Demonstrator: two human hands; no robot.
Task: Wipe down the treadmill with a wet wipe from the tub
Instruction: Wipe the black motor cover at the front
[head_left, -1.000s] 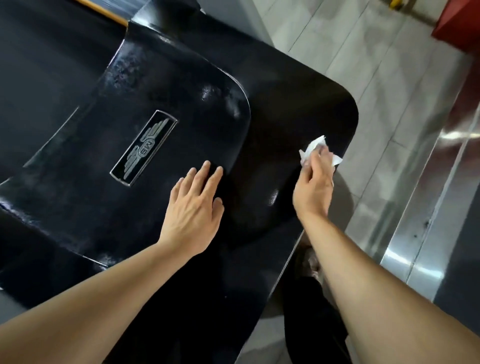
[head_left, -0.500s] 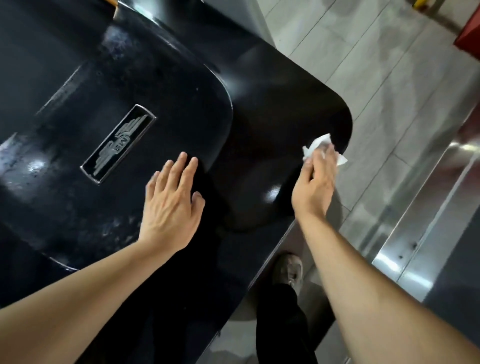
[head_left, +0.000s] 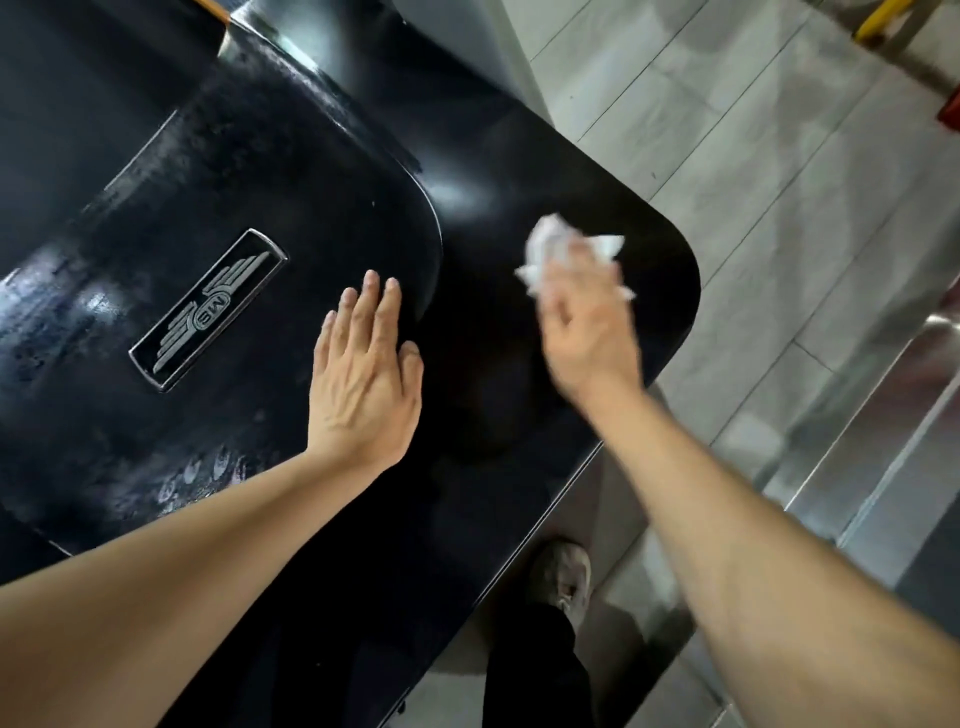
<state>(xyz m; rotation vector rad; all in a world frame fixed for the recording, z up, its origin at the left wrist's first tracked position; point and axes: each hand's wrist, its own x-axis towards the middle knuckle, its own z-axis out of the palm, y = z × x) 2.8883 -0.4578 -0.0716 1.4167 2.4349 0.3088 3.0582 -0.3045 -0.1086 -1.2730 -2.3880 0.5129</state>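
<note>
The glossy black treadmill motor cover (head_left: 249, 171) fills the left and middle, with a silver winged badge (head_left: 208, 309) on its raised hood. My left hand (head_left: 363, 374) rests flat on the hood, fingers straight, just right of the badge. My right hand (head_left: 587, 327) holds a crumpled white wet wipe (head_left: 550, 244) against the lower black panel near the rounded corner (head_left: 675, 270); it is motion-blurred. The tub is not in view.
Grey tiled floor (head_left: 753, 156) lies to the right of the treadmill. A metal rail or neighbouring machine edge (head_left: 883, 467) runs along the right side. My shoe (head_left: 566, 577) and dark trouser leg stand on the floor below the cover's edge.
My right hand with the wipe has moved left, from the cover's right edge inward onto the black panel. My left hand stays flat on the hood. The camera view has shifted slightly.
</note>
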